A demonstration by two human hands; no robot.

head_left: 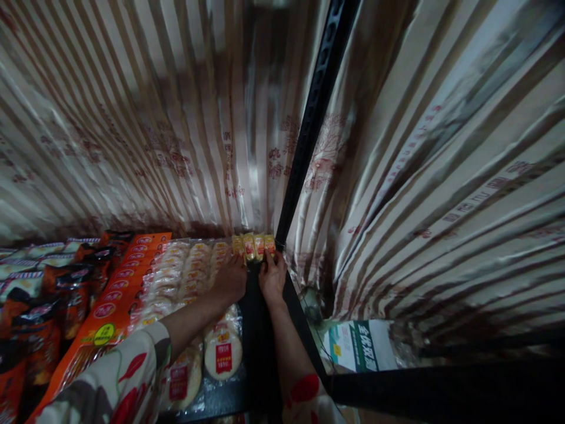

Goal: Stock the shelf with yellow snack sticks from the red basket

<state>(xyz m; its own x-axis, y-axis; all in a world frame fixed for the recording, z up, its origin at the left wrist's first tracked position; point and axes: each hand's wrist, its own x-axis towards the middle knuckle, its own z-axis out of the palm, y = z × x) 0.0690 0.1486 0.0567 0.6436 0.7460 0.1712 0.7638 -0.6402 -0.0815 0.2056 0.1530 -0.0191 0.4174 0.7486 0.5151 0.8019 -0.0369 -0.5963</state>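
Note:
A short row of small yellow packets lies at the back right corner of a black shelf. My left hand reaches to the left end of this row, its fingers bent and partly hidden. At the right end, my right hand touches the last packet with its fingertips, the fingers a little apart. Whether either hand grips a packet cannot be seen clearly. Just left of the packets are rows of round white crackers in clear wrappers with red labels, partly under my left arm.
Orange snack packs and dark orange-and-black bags fill the shelf's left side. A black perforated post rises at the back right corner. Pleated, printed sheeting hangs behind. A green-and-white package lies lower right, beyond the shelf edge.

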